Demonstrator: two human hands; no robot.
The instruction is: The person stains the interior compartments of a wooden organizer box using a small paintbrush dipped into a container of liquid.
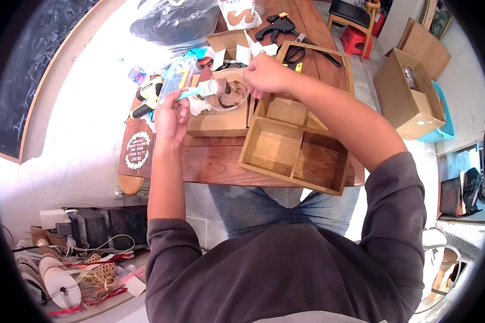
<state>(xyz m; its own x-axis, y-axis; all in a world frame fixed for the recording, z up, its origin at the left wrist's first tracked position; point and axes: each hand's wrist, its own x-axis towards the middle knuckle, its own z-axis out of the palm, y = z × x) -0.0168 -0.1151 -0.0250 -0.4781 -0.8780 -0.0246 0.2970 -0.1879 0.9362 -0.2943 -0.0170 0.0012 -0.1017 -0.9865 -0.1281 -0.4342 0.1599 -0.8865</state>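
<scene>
My left hand [172,116] is closed around the teal handle of a flat paintbrush [196,91]. The brush lies nearly level, its dark-tipped bristles over a clear plastic bowl [233,102] with brown liquid in it. At the bowl's right rim my right hand [267,75] is closed, fingers curled down on the edge; the fingertips are partly hidden. The bowl stands on a cardboard box [215,126]. Under my right forearm lies a wooden box with compartments [269,142], some of its inner surfaces darker than others. A crumpled white tissue [200,107] sits beside the bowl.
A yellow-black power tool [148,97] lies at the wooden table's [215,161] left side. Behind are an open carton [229,43], a black plastic bag [172,24], a black clamp [276,28] and scissors [293,54]. The divided box overhangs the front edge near my legs.
</scene>
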